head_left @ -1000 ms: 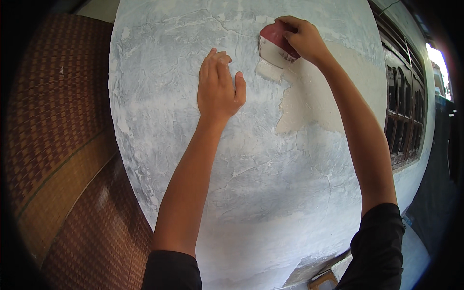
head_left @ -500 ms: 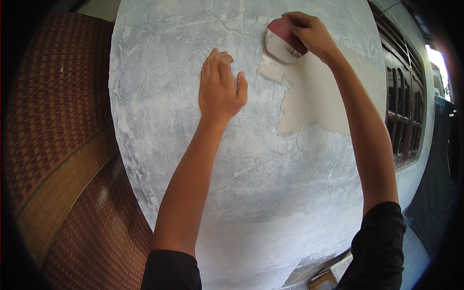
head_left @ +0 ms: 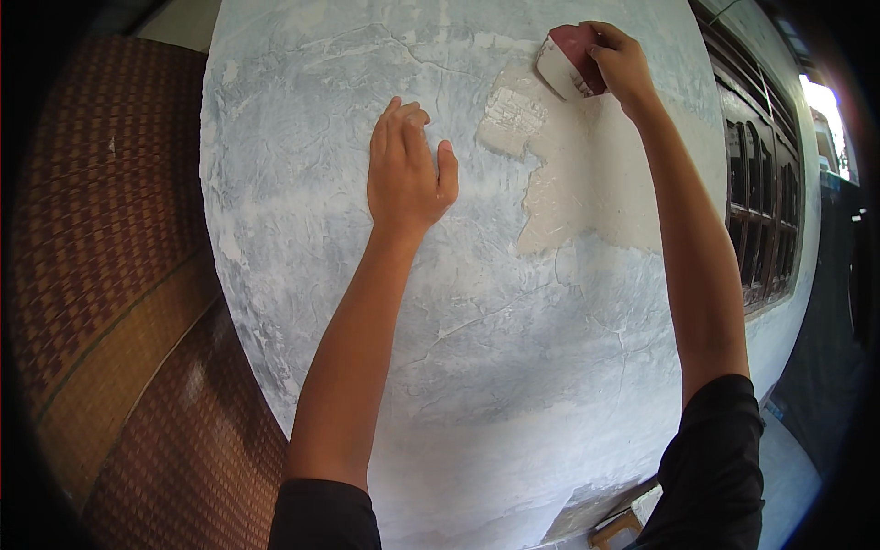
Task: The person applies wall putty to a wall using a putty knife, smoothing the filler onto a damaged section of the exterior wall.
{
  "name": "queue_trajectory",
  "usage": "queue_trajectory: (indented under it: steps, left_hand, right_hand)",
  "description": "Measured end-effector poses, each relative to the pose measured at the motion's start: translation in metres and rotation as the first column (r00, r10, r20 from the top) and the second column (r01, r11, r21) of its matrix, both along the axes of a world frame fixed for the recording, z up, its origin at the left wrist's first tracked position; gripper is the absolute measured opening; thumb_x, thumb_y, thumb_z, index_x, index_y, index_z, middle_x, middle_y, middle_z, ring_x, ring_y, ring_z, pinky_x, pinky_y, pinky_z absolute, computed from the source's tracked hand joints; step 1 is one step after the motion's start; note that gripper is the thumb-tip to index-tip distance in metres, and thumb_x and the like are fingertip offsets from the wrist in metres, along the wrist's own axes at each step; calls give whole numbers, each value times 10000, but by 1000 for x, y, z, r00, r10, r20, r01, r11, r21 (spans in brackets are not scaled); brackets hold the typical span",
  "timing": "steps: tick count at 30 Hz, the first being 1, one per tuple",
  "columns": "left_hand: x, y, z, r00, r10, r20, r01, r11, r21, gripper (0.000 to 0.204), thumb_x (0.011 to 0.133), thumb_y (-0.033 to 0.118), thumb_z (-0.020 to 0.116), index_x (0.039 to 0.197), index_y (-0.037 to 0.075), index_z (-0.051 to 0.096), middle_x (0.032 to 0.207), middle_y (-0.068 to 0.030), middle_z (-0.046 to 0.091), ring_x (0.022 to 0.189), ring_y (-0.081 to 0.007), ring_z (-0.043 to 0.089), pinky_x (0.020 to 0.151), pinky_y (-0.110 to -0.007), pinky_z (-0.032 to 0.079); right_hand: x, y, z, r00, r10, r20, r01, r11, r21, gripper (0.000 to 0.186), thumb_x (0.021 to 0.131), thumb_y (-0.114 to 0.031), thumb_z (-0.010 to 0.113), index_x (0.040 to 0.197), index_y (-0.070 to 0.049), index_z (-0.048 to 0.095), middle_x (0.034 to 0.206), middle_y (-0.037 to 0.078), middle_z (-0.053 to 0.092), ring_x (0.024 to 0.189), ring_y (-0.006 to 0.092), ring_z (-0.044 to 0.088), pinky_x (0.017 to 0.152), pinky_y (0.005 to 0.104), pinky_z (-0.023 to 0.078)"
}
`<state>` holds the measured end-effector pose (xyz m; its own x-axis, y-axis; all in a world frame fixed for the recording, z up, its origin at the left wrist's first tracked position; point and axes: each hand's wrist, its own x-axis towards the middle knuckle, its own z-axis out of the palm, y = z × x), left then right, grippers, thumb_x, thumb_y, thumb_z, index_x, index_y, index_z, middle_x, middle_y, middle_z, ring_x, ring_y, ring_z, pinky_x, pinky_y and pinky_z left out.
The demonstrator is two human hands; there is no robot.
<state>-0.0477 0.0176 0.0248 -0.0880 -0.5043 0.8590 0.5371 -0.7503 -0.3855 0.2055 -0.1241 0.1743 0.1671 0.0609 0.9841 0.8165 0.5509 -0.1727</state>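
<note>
My right hand (head_left: 621, 66) grips a dark red putty scraper (head_left: 577, 44) whose lower part is coated with whitish paste. The scraper is held at the wall, at the upper edge of a patch of cream-coloured putty (head_left: 564, 192). Rough texture marks the patch's upper left corner. Around it the wall (head_left: 458, 302) is pale blue-grey, with cracks and ridges across its surface. To the left of the patch, my left hand (head_left: 408, 170) rests against the wall with its fingers stretched out, slightly bent, holding nothing.
Woven brown mats (head_left: 110, 229) stand along the left side. At the right is a dark window frame (head_left: 761, 183) with bars. Low down near my right sleeve, a small wooden-edged object (head_left: 616, 532) sits by the wall's base, partly hidden.
My right hand has moved the scraper to the right along the wall. More putty now shows on the patch's upper left part. My left hand stays at the same spot on the wall.
</note>
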Motion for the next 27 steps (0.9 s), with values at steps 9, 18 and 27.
queue_trajectory:
  steps: [9,18,27]
  left_hand:
    - [-1,0,0,1000,6,-2,-6,1000,7,440,842,128,581,1241,-14,460,1104,-198,555,1216,-427,493,1008,-498,408]
    - [-10,6,-1,1000,23,-1,-23,1000,7,438,841,125,575,1236,-26,464,1102,-209,555,1205,-438,500,1006,-507,408]
    - [-3,2,1,1000,-9,-12,10,1000,19,427,849,133,573,1231,-23,465,1097,-204,554,1205,-441,499,1004,-508,410]
  right_hand:
    - [-2,2,-17,999,32,-39,-32,999,2,409,860,-28,543,1263,-34,617,1141,120,672,1033,192,612,926,303,471]
    - [-71,-16,-9,995,-41,-93,36,998,-57,426,842,-25,506,1248,29,618,1107,183,692,984,300,663,906,382,515]
    - [-26,-5,14,992,-93,-89,92,996,-23,398,830,-1,506,1204,39,636,1016,168,702,859,260,669,776,368,540]
